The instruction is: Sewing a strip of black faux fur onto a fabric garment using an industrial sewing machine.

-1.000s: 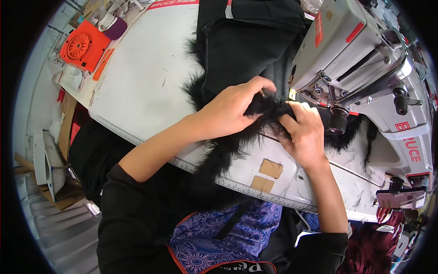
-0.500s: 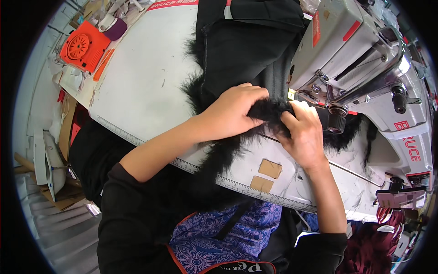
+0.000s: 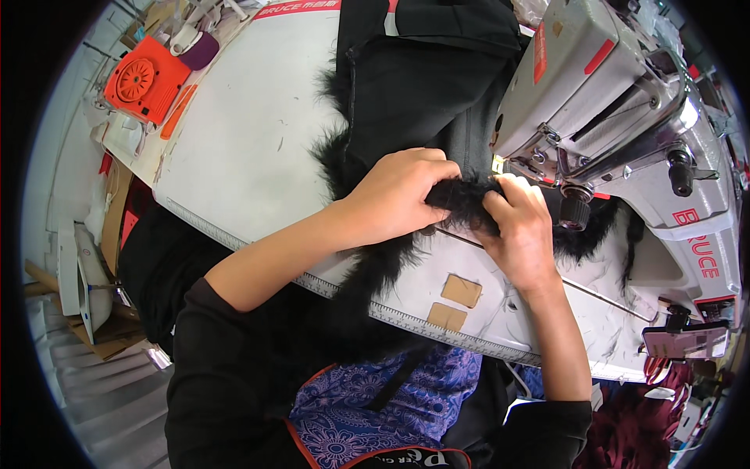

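My left hand is closed on a black feathery trim, with fingers curled over its upper edge and thumb below. Just to its right, my right hand pinches the same trim beside the presser area of a white sewing machine, whose needle is hidden. Black fabric bordered with more trim lies beyond my hands on the white machine table. A loose length of trim hangs over the front edge below my left hand.
An orange device and a purple cone sit at back left. A measuring tape runs along the front edge, below two cardboard squares. A phone in a holder is at right, with dark red fabric lower down.
My left hand has moved slightly down and right, its raised index finger now curled down onto the trim. My right hand has shifted very slightly; both still hold the trim.
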A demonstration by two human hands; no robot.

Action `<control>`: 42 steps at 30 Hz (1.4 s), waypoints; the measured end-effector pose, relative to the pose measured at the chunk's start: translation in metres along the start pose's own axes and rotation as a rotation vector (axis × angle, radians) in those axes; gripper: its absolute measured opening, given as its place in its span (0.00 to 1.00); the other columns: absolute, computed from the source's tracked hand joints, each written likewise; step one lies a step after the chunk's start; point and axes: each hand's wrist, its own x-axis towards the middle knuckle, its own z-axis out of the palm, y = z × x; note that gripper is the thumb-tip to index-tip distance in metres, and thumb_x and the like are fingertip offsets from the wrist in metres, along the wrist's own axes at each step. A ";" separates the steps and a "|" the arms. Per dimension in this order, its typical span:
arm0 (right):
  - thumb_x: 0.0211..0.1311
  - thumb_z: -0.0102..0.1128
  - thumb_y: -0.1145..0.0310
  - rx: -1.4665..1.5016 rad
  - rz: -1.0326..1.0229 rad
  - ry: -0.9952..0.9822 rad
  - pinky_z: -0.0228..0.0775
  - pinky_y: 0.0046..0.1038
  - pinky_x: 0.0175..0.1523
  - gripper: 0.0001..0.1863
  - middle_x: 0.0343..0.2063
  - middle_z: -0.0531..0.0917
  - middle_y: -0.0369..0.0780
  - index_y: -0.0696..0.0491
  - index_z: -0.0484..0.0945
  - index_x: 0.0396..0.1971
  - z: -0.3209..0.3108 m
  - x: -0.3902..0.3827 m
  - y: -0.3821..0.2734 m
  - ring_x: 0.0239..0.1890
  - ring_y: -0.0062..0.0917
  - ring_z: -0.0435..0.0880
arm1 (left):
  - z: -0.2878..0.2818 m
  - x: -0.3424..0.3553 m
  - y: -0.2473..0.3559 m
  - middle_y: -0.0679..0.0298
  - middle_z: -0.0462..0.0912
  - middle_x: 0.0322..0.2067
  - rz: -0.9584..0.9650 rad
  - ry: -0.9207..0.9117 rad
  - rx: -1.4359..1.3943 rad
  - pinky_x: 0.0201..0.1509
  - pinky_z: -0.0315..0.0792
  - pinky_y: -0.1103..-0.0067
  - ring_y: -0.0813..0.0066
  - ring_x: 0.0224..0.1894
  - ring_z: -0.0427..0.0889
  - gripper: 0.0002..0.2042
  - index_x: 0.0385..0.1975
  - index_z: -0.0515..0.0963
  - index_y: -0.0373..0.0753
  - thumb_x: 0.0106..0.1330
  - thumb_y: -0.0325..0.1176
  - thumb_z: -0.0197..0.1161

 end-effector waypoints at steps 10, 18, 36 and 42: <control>0.27 0.63 0.76 0.119 -0.136 -0.033 0.71 0.31 0.36 0.22 0.37 0.78 0.41 0.56 0.74 0.33 -0.023 -0.024 0.027 0.39 0.36 0.77 | 0.007 -0.010 -0.023 0.65 0.72 0.22 0.751 0.207 0.509 0.27 0.71 0.80 0.73 0.25 0.74 0.05 0.24 0.77 0.34 0.47 0.23 0.65; 0.34 0.59 0.75 -0.193 -0.504 -0.015 0.72 0.27 0.33 0.19 0.36 0.77 0.38 0.55 0.75 0.35 -0.030 -0.023 0.025 0.36 0.29 0.76 | 0.004 -0.009 -0.025 0.65 0.72 0.22 0.892 0.171 0.541 0.26 0.71 0.82 0.74 0.24 0.73 0.05 0.23 0.76 0.32 0.46 0.22 0.65; 0.40 0.53 0.81 -0.347 0.006 -0.154 0.71 0.30 0.46 0.24 0.44 0.79 0.40 0.49 0.78 0.42 -0.033 -0.026 0.033 0.42 0.33 0.78 | 0.026 0.050 -0.041 0.69 0.66 0.21 1.008 0.319 0.462 0.28 0.68 0.82 0.76 0.25 0.69 0.06 0.23 0.73 0.38 0.44 0.26 0.60; 0.44 0.49 0.83 -0.352 0.067 -0.298 0.71 0.28 0.48 0.29 0.43 0.79 0.40 0.45 0.76 0.49 -0.031 -0.022 0.034 0.44 0.33 0.79 | 0.016 0.065 -0.053 0.71 0.68 0.21 1.148 0.257 0.456 0.29 0.68 0.82 0.77 0.24 0.70 0.03 0.21 0.73 0.39 0.46 0.26 0.60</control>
